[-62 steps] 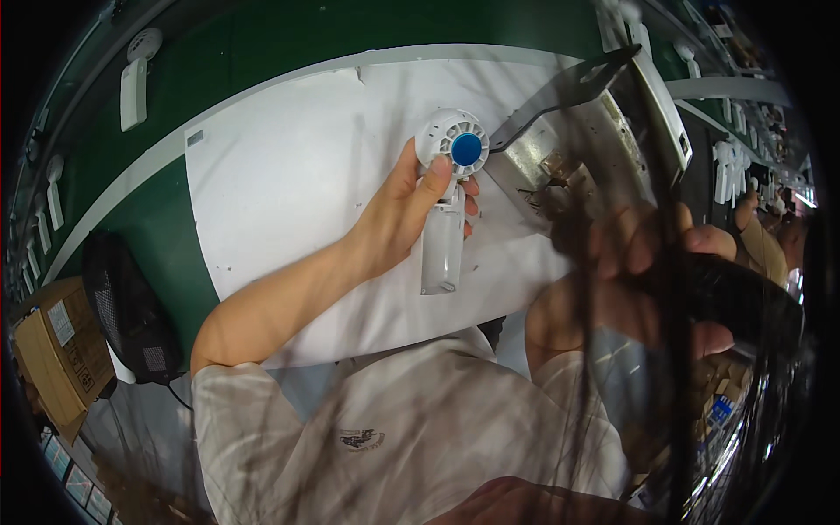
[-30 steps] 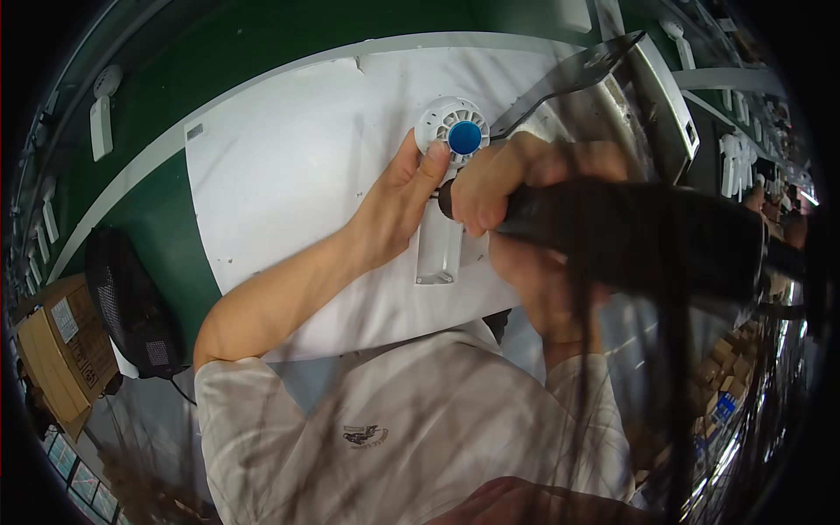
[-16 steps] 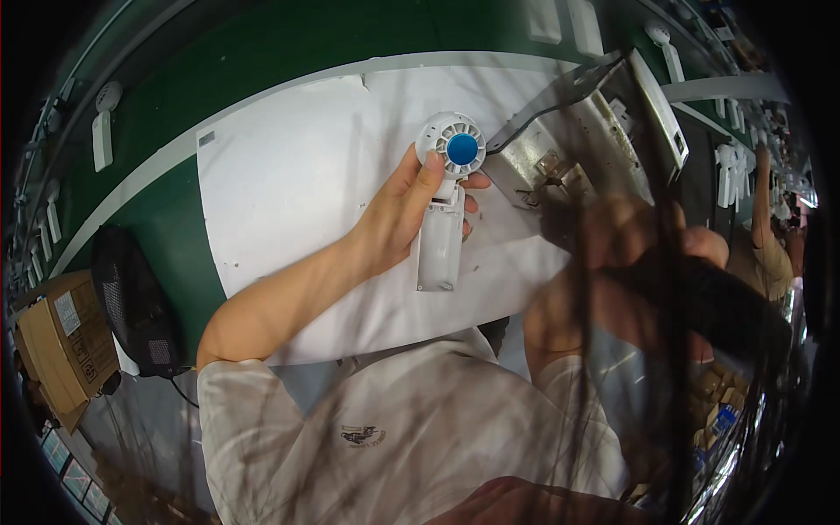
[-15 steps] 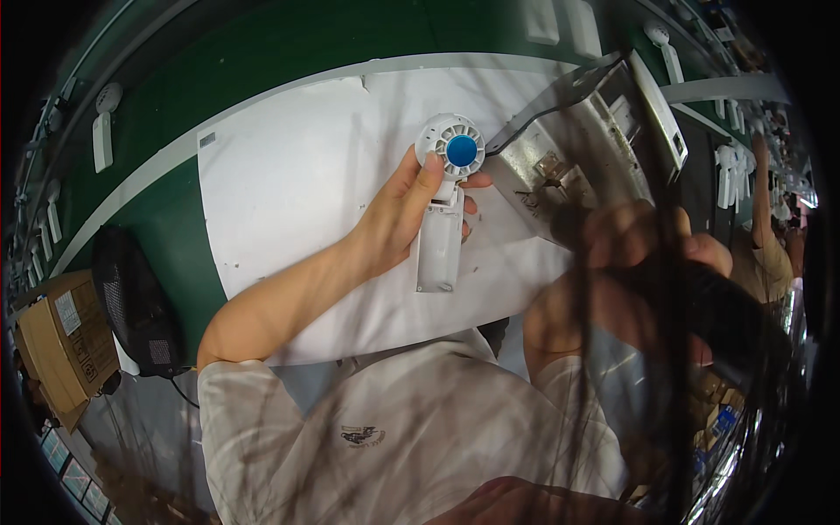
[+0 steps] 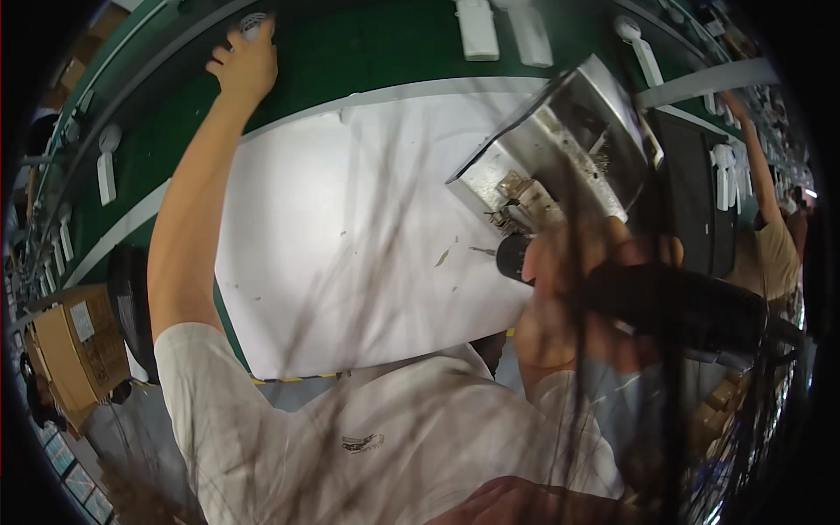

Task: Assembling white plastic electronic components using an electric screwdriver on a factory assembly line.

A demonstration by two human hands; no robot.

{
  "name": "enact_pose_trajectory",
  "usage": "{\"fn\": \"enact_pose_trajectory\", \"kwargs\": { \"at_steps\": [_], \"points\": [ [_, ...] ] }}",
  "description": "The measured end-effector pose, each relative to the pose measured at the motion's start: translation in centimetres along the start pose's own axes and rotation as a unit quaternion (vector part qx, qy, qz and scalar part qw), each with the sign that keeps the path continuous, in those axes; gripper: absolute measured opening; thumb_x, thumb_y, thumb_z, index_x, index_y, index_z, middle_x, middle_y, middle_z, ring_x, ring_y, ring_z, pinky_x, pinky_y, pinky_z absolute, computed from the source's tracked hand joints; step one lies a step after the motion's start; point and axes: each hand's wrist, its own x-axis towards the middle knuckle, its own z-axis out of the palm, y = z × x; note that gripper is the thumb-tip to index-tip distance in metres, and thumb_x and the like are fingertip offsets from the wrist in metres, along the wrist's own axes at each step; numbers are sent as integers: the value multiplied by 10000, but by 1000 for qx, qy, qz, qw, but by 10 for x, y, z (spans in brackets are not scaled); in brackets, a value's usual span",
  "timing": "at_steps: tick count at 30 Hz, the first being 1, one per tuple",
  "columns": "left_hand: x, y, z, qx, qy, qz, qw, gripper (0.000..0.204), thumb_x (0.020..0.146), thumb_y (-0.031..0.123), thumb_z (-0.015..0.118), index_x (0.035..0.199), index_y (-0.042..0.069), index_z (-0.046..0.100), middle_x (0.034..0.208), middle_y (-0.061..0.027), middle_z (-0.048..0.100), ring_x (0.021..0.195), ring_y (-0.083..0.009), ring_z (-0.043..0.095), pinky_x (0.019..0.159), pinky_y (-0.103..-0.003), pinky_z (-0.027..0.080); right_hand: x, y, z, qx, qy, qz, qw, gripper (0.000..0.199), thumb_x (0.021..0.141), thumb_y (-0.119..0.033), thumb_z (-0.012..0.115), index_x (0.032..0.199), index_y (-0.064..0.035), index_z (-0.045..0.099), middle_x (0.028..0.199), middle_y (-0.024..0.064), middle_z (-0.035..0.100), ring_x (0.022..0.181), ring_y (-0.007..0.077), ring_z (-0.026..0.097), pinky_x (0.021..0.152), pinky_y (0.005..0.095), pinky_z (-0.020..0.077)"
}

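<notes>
Stretched out to the far left, my left hand (image 5: 248, 66) is over the green belt. Its thumb and index finger lie around the round slotted head of a white handheld fan (image 5: 253, 24), while the other fingers are spread; the fan's handle is hidden. On the right, my right hand (image 5: 577, 276) is wrapped around a black electric screwdriver (image 5: 682, 306). The thin bit points left, above the white sheet (image 5: 297, 245). Just beyond that hand sits a metal tray (image 5: 490, 179) with a pile of small parts in it. Dark strands blur the view of my right hand.
Two white handheld fans (image 5: 477, 33) lie on the green belt (image 5: 367, 52) at the far side. Another fan (image 5: 107, 166) lies at the left, and one more (image 5: 643, 57) at the far right. A cardboard box (image 5: 79, 350) stands at the lower left. Another person's arm (image 5: 757, 166) reaches in at the right.
My left hand has gone from the middle of the white sheet to the far left belt, and the fan has left the sheet. The screwdriver has moved left, and the view has shifted.
</notes>
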Motion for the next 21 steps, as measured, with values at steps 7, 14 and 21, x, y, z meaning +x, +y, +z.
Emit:
{"fn": "enact_pose_trajectory", "kwargs": {
  "at_steps": [7,14,21],
  "points": [
    [30,181,-125,-581,-28,34,813,819,781,293,757,1398,-5,307,1331,-251,391,1219,-433,389,1028,-511,347,5,8,15,25,29,-22,999,750,776,-461,784,1199,0,371,852,196,555,697,276,561,638,439,488],
    [54,168,-91,-771,-254,-122,570,644,832,140,637,1391,6,348,1297,-281,479,1124,-451,551,931,-459,479,9,2,7,-5,45,7,999,711,809,-500,739,1172,-7,377,827,185,553,652,259,546,595,412,483],
    [-139,85,-153,-906,-376,-107,159,502,854,159,603,1294,-15,435,1114,-167,614,987,-275,651,756,-406,595,5,0,5,17,7,-77,997,688,857,-582,640,1141,-17,368,766,131,542,590,231,547,547,382,487]
  ]
}}
